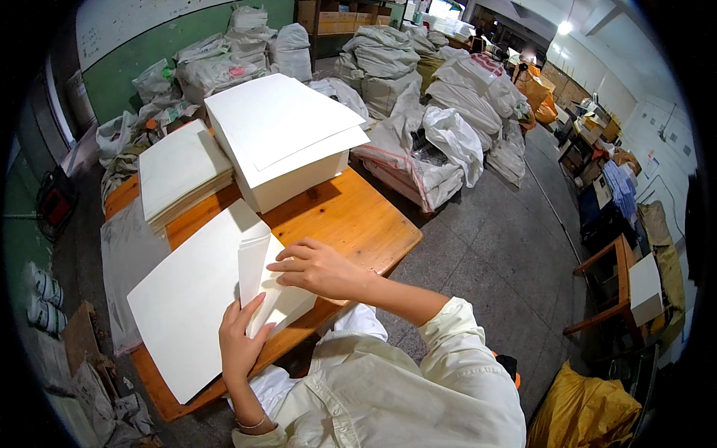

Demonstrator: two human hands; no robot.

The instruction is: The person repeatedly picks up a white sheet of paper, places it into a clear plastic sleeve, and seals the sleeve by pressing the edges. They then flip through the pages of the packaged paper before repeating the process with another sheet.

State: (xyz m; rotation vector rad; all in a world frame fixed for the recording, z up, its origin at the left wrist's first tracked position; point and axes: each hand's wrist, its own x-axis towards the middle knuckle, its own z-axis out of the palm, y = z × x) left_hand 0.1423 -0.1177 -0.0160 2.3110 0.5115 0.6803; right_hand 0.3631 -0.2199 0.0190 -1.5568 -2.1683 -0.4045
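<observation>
A large white sheet of paper (179, 299) lies at the near left of the wooden table. On its right part stands a narrow folded piece of white paper (254, 265), its layers partly fanned apart. My left hand (243, 336) grips the lower end of this folded paper between thumb and fingers. My right hand (321, 270) reaches over from the right with its fingers apart, the fingertips against the paper's right side. Behind them rises a tall stack of white sheets (295, 190), the top ones lying askew. A lower stack of off-white sheets (183, 168) stands left of it.
The wooden table (373, 224) ends at a rounded right corner. Filled white sacks (381, 67) are heaped behind it, with an open striped sack (418, 168) close by. A wooden stool (616, 280) stands at the right. Yellow sacking (586, 411) lies at the lower right.
</observation>
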